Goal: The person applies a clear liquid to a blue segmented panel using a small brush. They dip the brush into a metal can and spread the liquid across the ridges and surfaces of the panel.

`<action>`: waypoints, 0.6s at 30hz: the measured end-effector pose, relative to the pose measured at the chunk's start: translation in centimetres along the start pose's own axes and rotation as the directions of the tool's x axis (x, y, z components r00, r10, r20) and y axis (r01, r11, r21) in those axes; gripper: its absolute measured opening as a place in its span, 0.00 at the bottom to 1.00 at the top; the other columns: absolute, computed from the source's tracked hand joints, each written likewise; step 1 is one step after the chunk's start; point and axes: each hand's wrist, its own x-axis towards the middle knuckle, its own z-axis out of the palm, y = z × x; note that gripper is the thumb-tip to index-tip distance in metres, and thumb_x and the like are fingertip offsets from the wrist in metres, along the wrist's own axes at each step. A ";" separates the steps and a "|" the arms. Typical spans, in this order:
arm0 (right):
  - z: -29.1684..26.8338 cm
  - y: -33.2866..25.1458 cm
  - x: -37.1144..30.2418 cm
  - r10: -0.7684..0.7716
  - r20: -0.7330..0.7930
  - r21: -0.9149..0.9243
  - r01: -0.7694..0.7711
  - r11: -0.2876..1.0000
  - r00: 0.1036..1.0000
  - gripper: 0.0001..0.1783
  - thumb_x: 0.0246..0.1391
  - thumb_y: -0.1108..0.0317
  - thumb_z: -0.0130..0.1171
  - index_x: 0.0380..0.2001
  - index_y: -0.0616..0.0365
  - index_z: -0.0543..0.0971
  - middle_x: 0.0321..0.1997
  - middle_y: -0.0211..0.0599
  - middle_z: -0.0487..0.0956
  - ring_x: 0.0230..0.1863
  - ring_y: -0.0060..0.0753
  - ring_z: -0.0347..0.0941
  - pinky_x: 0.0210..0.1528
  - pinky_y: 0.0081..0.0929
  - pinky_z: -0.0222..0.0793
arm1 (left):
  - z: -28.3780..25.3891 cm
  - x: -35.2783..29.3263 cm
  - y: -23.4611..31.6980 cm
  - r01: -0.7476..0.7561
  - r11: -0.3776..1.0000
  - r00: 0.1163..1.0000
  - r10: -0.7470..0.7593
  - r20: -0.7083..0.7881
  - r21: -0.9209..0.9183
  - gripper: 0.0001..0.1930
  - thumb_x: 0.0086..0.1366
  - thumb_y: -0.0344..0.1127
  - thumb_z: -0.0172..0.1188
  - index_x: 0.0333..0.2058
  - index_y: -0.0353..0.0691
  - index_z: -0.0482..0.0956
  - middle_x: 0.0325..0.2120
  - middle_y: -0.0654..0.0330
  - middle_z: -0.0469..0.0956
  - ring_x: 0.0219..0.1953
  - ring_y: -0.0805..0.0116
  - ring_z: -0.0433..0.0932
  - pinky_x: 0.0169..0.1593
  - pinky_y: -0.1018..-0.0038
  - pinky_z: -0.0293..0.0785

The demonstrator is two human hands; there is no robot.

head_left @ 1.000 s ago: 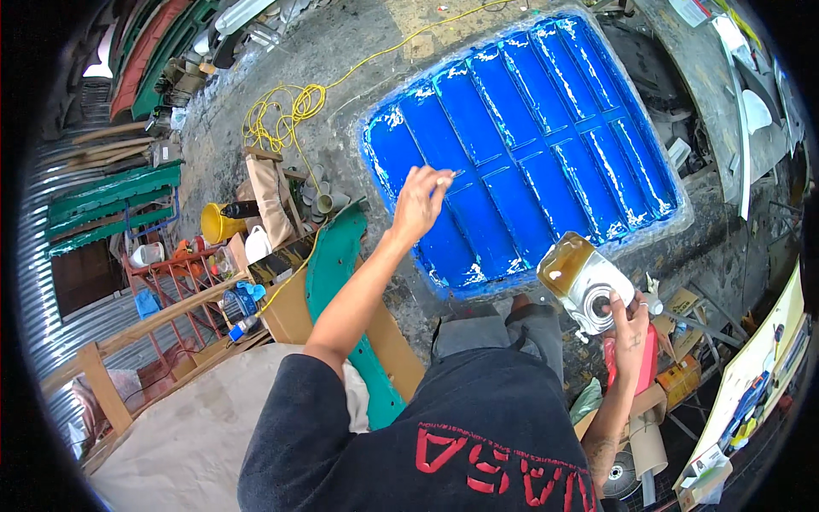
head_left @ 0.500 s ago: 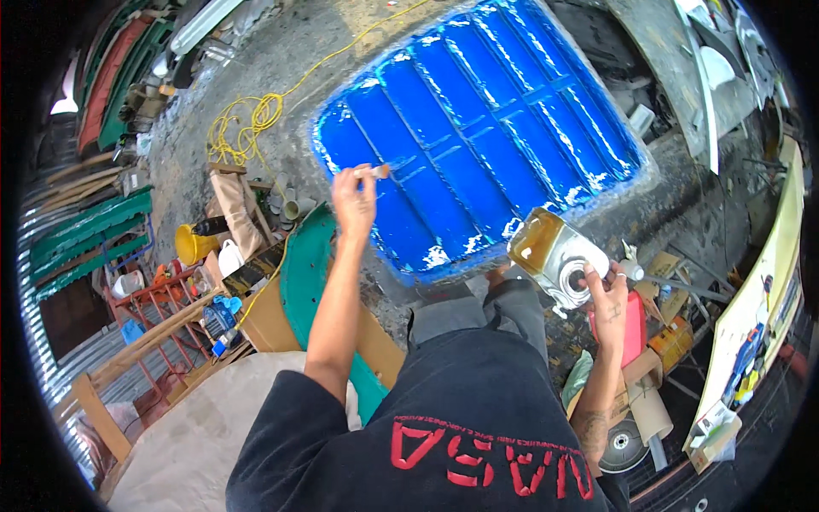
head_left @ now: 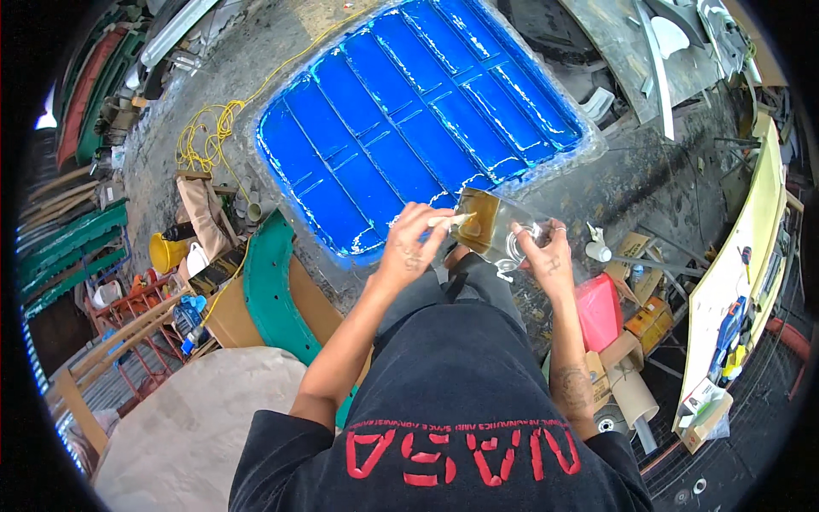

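Note:
My left hand (head_left: 411, 246) pinches the pale handle of a brush (head_left: 445, 220). The brush's tip reaches into a cut-open metal can (head_left: 510, 224) with amber liquid in it, so its bristles are hard to make out. Around the can's other end, beside its round spout, my right hand (head_left: 546, 256) is closed, holding it tilted in front of my body. Just beyond both hands lies a large glossy blue ribbed panel or mould (head_left: 401, 141), rounded at the corners and wet-looking.
Yellow cable (head_left: 207, 136) coils on the floor at left. Nearer stand a curved green piece (head_left: 277, 277) and a pale covered surface (head_left: 200, 418). On the right are a red container (head_left: 600, 311), a white bottle (head_left: 598, 247), cardboard and a long cream panel (head_left: 725, 282).
My left hand has brought the brush from the blue panel's left part rightward to the can. The can has shifted left in view, still in my right hand.

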 end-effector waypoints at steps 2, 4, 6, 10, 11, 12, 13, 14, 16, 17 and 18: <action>0.1 -0.4 0.4 -0.006 0.065 0.000 0.006 1.000 0.998 0.40 0.48 0.47 0.72 0.48 0.76 0.72 0.39 0.53 0.83 0.42 0.43 0.82 0.48 0.34 0.74 | 1.8 -0.7 -0.5 -0.051 0.998 0.997 0.049 0.055 0.037 0.08 0.65 0.30 0.63 0.43 0.39 0.83 0.33 0.56 0.80 0.36 0.57 0.77 0.45 0.65 0.72; 0.2 -0.2 0.6 -0.011 0.067 -0.021 0.012 1.000 0.998 0.40 0.48 0.47 0.71 0.48 0.75 0.72 0.39 0.53 0.83 0.42 0.43 0.82 0.48 0.34 0.74 | 2.7 -1.1 -1.0 -0.053 0.994 0.990 0.040 0.138 0.092 0.08 0.66 0.31 0.63 0.43 0.40 0.83 0.33 0.56 0.80 0.36 0.56 0.77 0.47 0.64 0.71; 0.1 -0.7 0.6 -0.009 0.122 -0.006 0.010 1.000 0.992 0.40 0.48 0.47 0.71 0.48 0.75 0.72 0.41 0.56 0.83 0.44 0.46 0.82 0.48 0.36 0.74 | 2.2 -2.0 -1.7 0.081 0.996 0.993 -0.083 0.081 0.023 0.07 0.67 0.30 0.62 0.42 0.38 0.84 0.33 0.57 0.81 0.36 0.61 0.77 0.43 0.67 0.73; 0.7 -1.1 1.2 -0.027 0.180 -0.069 0.040 0.997 0.983 0.40 0.48 0.47 0.71 0.50 0.74 0.72 0.43 0.58 0.83 0.47 0.51 0.82 0.51 0.39 0.74 | -0.2 -3.6 -4.4 0.386 0.852 0.902 -0.428 -0.047 -0.354 0.10 0.71 0.32 0.57 0.45 0.36 0.85 0.32 0.63 0.83 0.33 0.77 0.76 0.39 0.77 0.74; 0.7 -0.7 1.7 -0.028 0.193 -0.073 0.043 0.996 0.981 0.41 0.48 0.46 0.71 0.50 0.74 0.72 0.43 0.58 0.83 0.47 0.51 0.82 0.51 0.39 0.74 | -1.2 -3.7 -5.2 0.456 0.806 0.865 -0.500 -0.023 -0.379 0.11 0.71 0.32 0.57 0.46 0.35 0.85 0.32 0.63 0.83 0.32 0.78 0.76 0.38 0.78 0.73; 0.9 -0.4 2.0 -0.029 0.213 -0.079 0.046 0.996 0.977 0.41 0.48 0.46 0.71 0.50 0.74 0.72 0.44 0.59 0.83 0.48 0.52 0.82 0.51 0.39 0.74 | -1.9 -3.9 -6.0 0.477 0.780 0.843 -0.537 -0.041 -0.406 0.12 0.72 0.33 0.56 0.47 0.35 0.84 0.31 0.63 0.83 0.32 0.79 0.76 0.38 0.79 0.73; 1.0 -0.2 2.1 -0.029 0.232 -0.084 0.049 0.995 0.972 0.41 0.48 0.46 0.71 0.50 0.74 0.73 0.44 0.59 0.83 0.48 0.52 0.81 0.52 0.39 0.73 | -2.4 -3.9 -6.7 0.486 0.769 0.827 -0.559 -0.067 -0.416 0.12 0.72 0.33 0.56 0.47 0.34 0.84 0.31 0.63 0.83 0.31 0.79 0.75 0.37 0.79 0.73; 1.0 0.2 2.2 -0.037 0.219 -0.073 0.055 0.996 0.975 0.42 0.47 0.45 0.71 0.50 0.75 0.73 0.44 0.60 0.83 0.48 0.52 0.81 0.52 0.39 0.74 | -2.5 -3.8 -7.7 0.489 0.765 0.815 -0.572 -0.093 -0.419 0.12 0.72 0.34 0.57 0.45 0.36 0.85 0.30 0.63 0.83 0.30 0.79 0.75 0.35 0.79 0.72; 0.9 0.9 2.6 -0.057 0.195 -0.056 0.070 0.996 0.979 0.43 0.47 0.44 0.71 0.51 0.75 0.72 0.45 0.61 0.82 0.49 0.53 0.81 0.51 0.38 0.74 | -2.1 -3.6 -9.5 0.521 0.770 0.791 -0.598 -0.131 -0.367 0.11 0.71 0.36 0.58 0.43 0.37 0.86 0.28 0.63 0.83 0.29 0.80 0.75 0.33 0.79 0.71; 0.7 1.6 2.9 -0.070 0.194 -0.065 0.084 0.994 0.979 0.44 0.47 0.45 0.71 0.52 0.77 0.71 0.45 0.60 0.81 0.46 0.48 0.81 0.44 0.36 0.75 | -1.6 -3.3 -10.2 0.550 0.776 0.780 -0.609 -0.142 -0.310 0.11 0.71 0.36 0.58 0.42 0.37 0.86 0.27 0.63 0.83 0.29 0.79 0.75 0.33 0.78 0.71; 0.5 2.5 3.3 -0.082 0.190 -0.074 0.098 0.992 0.978 0.46 0.48 0.46 0.72 0.53 0.79 0.70 0.45 0.59 0.80 0.43 0.44 0.82 0.36 0.34 0.77 | -1.2 -2.9 -10.9 0.576 0.777 0.770 -0.620 -0.153 -0.253 0.11 0.71 0.35 0.59 0.42 0.37 0.86 0.27 0.62 0.83 0.29 0.79 0.75 0.32 0.77 0.71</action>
